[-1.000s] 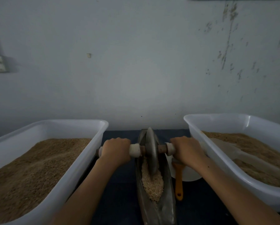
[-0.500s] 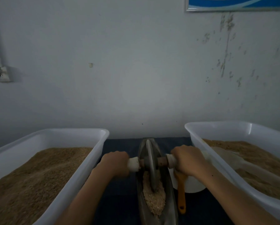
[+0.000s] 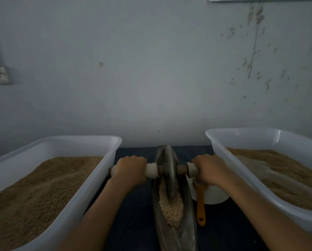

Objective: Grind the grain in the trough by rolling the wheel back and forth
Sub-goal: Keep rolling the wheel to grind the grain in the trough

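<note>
A narrow metal trough (image 3: pixel 188 230) runs away from me at the centre of the dark table. Pale crushed grain (image 3: pixel 170 209) lies in its channel. A grey metal wheel (image 3: pixel 169 171) stands upright on edge in the trough's far half, with a wooden axle through it and white handles on both ends. My left hand (image 3: pixel 130 169) grips the left handle (image 3: pixel 151 170). My right hand (image 3: pixel 210 169) grips the right handle (image 3: pixel 192 170). Both arms stretch forward.
A white tub (image 3: pixel 97 178) full of brown grain stands on the left. Another white tub (image 3: pixel 224 160) on the right holds grain and a pale scoop (image 3: pixel 256 169). An orange-handled tool (image 3: pixel 200 209) and a white bowl (image 3: pixel 215 195) lie right of the trough. A wall stands close behind.
The wheel rolled a little toward me half a second ago and now stands back toward the trough's far end. Both hands stayed on the handles.
</note>
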